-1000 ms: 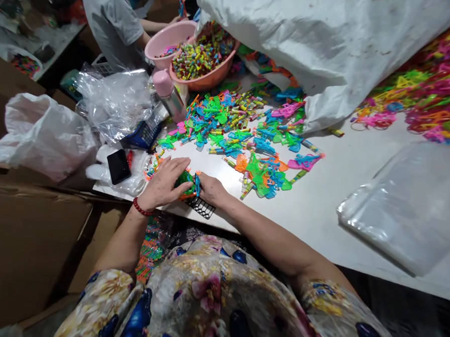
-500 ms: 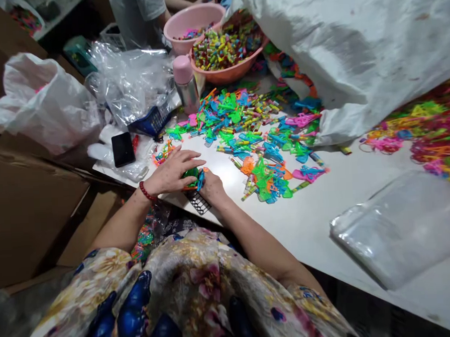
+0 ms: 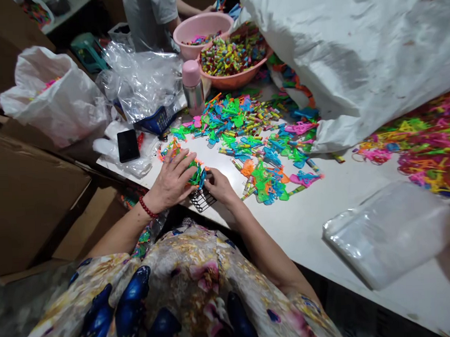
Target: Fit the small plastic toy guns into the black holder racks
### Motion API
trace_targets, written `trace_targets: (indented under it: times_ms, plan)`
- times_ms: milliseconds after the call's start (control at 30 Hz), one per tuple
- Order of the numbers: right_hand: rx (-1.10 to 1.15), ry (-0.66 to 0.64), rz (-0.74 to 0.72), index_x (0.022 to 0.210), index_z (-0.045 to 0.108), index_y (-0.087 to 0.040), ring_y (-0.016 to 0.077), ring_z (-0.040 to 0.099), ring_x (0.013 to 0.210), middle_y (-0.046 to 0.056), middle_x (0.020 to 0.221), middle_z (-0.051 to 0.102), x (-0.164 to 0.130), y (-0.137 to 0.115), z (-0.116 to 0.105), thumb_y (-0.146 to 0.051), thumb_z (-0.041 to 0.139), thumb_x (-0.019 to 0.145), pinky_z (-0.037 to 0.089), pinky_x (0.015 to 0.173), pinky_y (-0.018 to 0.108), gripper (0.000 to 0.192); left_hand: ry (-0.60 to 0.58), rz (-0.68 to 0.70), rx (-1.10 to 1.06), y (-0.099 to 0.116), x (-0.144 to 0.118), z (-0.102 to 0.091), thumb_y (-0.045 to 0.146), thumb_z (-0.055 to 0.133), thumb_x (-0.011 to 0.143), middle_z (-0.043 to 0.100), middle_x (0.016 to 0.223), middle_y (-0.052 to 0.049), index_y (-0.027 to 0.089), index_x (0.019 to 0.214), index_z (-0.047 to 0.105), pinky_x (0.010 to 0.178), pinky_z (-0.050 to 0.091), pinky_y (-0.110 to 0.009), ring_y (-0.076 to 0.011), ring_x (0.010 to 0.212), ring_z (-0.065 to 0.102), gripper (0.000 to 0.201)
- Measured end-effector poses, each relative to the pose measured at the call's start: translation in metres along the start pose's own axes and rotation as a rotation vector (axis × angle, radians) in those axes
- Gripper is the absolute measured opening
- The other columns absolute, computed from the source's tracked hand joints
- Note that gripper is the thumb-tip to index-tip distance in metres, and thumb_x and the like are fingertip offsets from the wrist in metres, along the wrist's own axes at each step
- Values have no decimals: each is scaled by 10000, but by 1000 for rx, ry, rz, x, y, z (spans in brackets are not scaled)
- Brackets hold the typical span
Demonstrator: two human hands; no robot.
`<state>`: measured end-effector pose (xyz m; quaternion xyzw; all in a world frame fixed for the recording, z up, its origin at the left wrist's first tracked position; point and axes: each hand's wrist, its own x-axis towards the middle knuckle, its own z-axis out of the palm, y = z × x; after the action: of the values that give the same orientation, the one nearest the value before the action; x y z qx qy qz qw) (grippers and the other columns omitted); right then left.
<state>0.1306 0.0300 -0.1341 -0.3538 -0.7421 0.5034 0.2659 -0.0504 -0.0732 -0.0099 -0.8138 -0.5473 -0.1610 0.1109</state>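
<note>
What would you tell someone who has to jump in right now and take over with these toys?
Left hand: spread over a small bunch of green and blue toy pieces at the table's near edge.
Right hand: fingers pinching the same bunch from the other side, beside a black grid piece.
Loose toy pile: just beyond, unsorted.
Clear bags: stacked to the right, untouched.
Done: one bunch gathered. Left: the pile.

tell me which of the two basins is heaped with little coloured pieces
The orange basin, nearer the pink-capped bottle, is heaped to the brim. The pink basin behind it, by the other person, holds only a thin scatter.
</note>
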Motion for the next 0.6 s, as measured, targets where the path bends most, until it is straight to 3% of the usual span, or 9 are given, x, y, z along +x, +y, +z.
trace_targets:
  times_ms: [167,300,400,600]
  plan:
    - [309,-99,69,1347,604,-252,169,658,888,90,1258,640,-30,-15,-17,-373,772,796,604,827,369,589,-52,30,-48,-1,-12,12,264,630,986,523,1588,-134,225,1092,668,1278,288,-627,-297,1561,374,120]
    - [338,-103,-3,1559,434,-334,161,663,908,114,1464,487,-34,-29,-16,-386,798,800,617,821,368,843,-51,41,-24,-2,-12,17,244,629,990,503,1607,-137,227,1064,714,1217,371,-554,-296,1530,422,114]
    - [229,-92,-92,1580,424,-324,166,642,891,110,1435,522,-25,-29,-14,-326,721,861,605,864,386,778,-62,19,-43,-3,-11,18,254,610,1001,510,1604,-127,235,1036,737,1184,383,-539,-284,1470,498,133]
    - [132,-92,-148,1415,586,-261,176,606,844,76,1199,630,-14,-20,-10,-317,662,894,573,819,371,529,-69,68,-68,-10,-12,17,250,642,981,503,1607,-128,225,940,744,1100,436,-495,-285,1436,526,113]
